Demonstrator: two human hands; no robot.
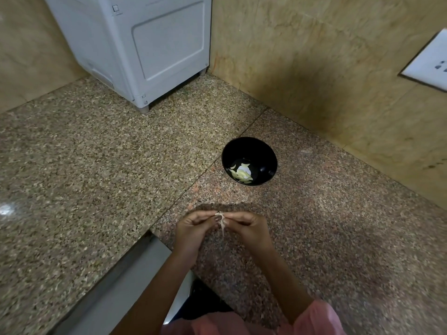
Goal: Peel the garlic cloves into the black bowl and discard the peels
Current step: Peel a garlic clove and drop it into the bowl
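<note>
several peeled cloves in black bowl; left hand and right hand fingertip-tight on another clove

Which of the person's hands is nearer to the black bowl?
Right. The right hand is straight in front of the black bowl; the left hand is further left. Both pinch a garlic clove.

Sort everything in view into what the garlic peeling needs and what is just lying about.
For the job: left hand, right hand, the garlic clove pinched between them, black bowl, peeled cloves inside it.
Lying about: white appliance, wall socket plate, granite counter.
</note>
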